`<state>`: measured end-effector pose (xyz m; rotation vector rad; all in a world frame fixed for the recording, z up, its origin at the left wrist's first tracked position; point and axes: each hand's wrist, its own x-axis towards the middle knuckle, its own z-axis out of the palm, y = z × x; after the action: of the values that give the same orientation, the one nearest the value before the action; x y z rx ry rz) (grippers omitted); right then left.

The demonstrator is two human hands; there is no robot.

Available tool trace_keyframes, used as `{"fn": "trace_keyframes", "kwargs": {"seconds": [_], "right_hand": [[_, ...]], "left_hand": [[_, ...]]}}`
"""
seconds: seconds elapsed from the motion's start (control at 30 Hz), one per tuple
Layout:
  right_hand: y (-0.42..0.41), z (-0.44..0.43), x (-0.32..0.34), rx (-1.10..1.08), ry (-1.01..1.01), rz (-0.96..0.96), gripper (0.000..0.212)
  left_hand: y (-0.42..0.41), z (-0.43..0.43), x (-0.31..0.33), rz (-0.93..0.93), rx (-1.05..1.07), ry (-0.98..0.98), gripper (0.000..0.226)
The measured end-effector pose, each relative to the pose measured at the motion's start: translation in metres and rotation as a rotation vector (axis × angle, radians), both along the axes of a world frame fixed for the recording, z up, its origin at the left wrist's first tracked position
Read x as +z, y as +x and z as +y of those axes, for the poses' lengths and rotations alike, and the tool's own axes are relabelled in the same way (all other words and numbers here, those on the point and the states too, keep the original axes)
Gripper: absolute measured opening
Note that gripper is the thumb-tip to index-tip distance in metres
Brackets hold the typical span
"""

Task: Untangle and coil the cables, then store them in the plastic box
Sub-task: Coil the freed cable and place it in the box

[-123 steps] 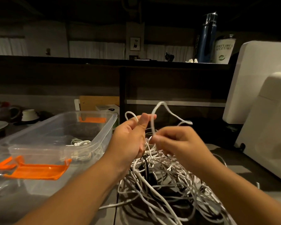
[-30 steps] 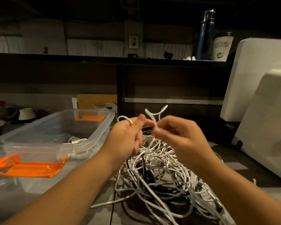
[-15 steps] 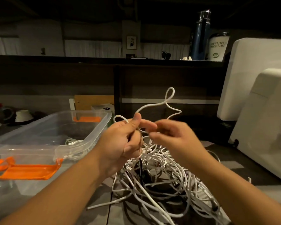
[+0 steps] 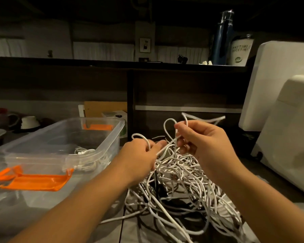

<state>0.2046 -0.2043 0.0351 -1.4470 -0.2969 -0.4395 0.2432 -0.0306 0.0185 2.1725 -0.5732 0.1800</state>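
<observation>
**Still untangling: one strand held, box open to your left**

Evidently you had both hands raised just above the tangle of white cables [image 4: 182, 174], which lay heaped on the grey table [image 4: 130, 230] directly in front of you.

Your left hand [image 4: 139, 155] had its fingers curled round one white cable [image 4: 168, 145], with a small loop standing up over the knuckles. Your right hand [image 4: 205, 142], slightly higher and just beside the left, pinched the same strand between thumb and forefinger. A second loop rose in front of that hand and the free end trailed off to the right, blurred. The remaining fingers were curled inward.

The clear plastic box [image 4: 112, 146] stood open on the table to the left of the tangle, near your left forearm. One coiled cable [image 4: 84, 152] lay inside, at its near end. The box's clear lid, with its orange clips [image 4: 35, 181], lay flat in front of the box.

A blue bottle [image 4: 221, 37] and a white printed cup [image 4: 240, 51] stood on the dark shelf behind.
</observation>
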Motion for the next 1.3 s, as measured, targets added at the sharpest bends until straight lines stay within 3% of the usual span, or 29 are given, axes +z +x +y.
{"fn": "trace_keyframes", "kwargs": {"seconds": [0.17, 0.47, 0.63, 0.73, 0.83, 0.9, 1.13, 1.2, 1.3], "right_hand": [[0.005, -0.003, -0.005, -0.088, -0.073, 0.020, 0.017], [0.009, -0.005, -0.009, -0.206, -0.181, -0.010, 0.023], [0.011, -0.003, -0.009, -0.189, -0.154, -0.006, 0.030], [0.011, -0.002, -0.011, -0.172, -0.194, -0.023, 0.035], [0.009, 0.000, -0.013, -0.197, -0.301, -0.063, 0.033], [0.006, 0.002, -0.014, -0.172, -0.349, -0.076, 0.028], [0.000, 0.004, -0.009, -0.100, -0.301, -0.093, 0.016], [0.000, 0.004, -0.011, -0.156, -0.351, -0.112, 0.016], [0.001, 0.000, -0.014, -0.413, -0.529, -0.286, 0.022]], "left_hand": [[-0.013, 0.002, 0.008, -0.158, 0.295, 0.349, 0.072], [-0.021, 0.000, 0.017, -0.225, 0.316, 0.484, 0.067], [-0.023, 0.001, 0.013, -0.298, 0.206, 0.378, 0.045], [-0.023, 0.002, 0.013, -0.406, 0.287, 0.433, 0.055], [-0.021, 0.001, 0.011, -0.463, 0.246, 0.268, 0.040], [-0.025, -0.003, 0.009, -0.452, 0.125, 0.145, 0.023], [-0.016, -0.008, -0.005, -0.313, -0.028, 0.025, 0.028], [-0.014, -0.007, -0.006, -0.309, -0.026, 0.002, 0.031], [-0.011, -0.007, -0.006, -0.296, 0.014, -0.062, 0.018]]}}
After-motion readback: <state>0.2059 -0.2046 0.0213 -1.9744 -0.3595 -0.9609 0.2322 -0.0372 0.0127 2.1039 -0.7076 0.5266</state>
